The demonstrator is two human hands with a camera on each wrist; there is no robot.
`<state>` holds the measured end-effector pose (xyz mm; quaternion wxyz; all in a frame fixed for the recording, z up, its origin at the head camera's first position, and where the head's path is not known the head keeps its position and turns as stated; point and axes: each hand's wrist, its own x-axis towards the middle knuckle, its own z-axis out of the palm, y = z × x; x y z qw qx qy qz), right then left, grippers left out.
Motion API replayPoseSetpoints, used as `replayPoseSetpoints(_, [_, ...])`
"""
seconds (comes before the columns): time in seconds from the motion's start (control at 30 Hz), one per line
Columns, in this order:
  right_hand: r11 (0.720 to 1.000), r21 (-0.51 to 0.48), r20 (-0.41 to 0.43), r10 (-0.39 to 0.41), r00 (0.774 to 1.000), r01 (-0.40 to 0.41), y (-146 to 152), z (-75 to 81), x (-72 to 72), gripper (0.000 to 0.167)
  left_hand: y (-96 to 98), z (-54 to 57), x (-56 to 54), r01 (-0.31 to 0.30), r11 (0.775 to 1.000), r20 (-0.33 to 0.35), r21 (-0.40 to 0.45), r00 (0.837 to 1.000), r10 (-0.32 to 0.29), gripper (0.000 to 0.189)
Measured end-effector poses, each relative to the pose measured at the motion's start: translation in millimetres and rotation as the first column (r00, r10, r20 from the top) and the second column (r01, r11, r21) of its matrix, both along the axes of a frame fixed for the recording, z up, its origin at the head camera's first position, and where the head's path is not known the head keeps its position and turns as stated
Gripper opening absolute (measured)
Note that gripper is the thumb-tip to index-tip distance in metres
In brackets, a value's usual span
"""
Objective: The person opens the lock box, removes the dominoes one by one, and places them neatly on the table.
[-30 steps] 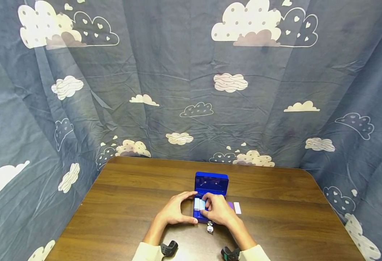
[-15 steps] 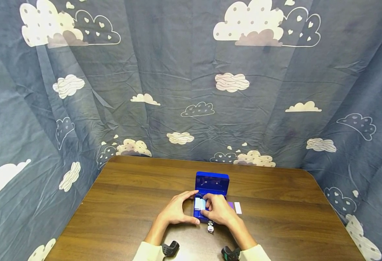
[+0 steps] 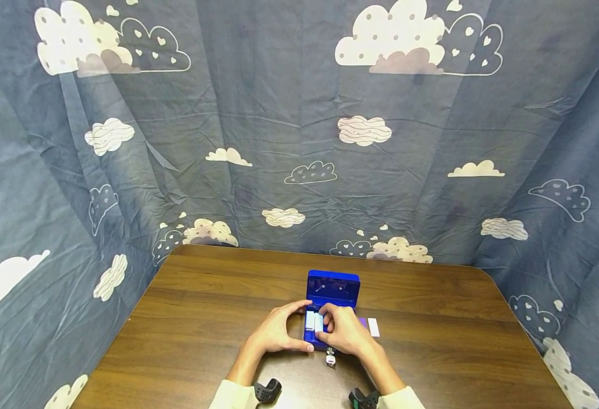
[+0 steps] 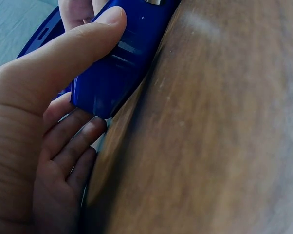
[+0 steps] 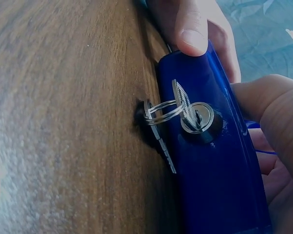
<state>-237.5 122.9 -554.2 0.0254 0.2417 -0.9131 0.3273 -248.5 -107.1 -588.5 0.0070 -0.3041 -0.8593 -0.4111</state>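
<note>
A small blue metal lock box [image 3: 333, 289] stands on the table with its lid raised. My left hand [image 3: 274, 331] holds the box's left end, thumb on the front wall and fingers behind. Inside, two pale blue-and-white blocks lie side by side, a left block [image 3: 309, 320] and a right block [image 3: 319, 322]. My right hand [image 3: 348, 331] reaches in from the right, index finger and thumb pinching the ends of the right block. A key ring [image 5: 165, 113] with keys hangs at the front lock [image 5: 199, 118]. My right hand hides the box's right part.
Right of the box, a purple piece [image 3: 363, 322] and a flat white piece [image 3: 373, 327] lie on the brown wooden table [image 3: 217, 284]. A grey-blue curtain [image 3: 258, 85] with cloud prints hangs behind the table and at its sides.
Both hands stay at the box in nearly the same pose. The right hand's fingertips have shifted slightly on the right block.
</note>
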Motion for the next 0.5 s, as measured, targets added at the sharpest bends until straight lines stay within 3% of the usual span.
replayPoseSetpoints(0.5, [0.998, -0.069, 0.023, -0.01, 1.0, 0.012, 3.6, 2.4, 3.2, 0.038, 0.1, 0.5, 0.5, 0.0, 1.0, -0.014, -0.013, 1.0, -0.001, 0.098])
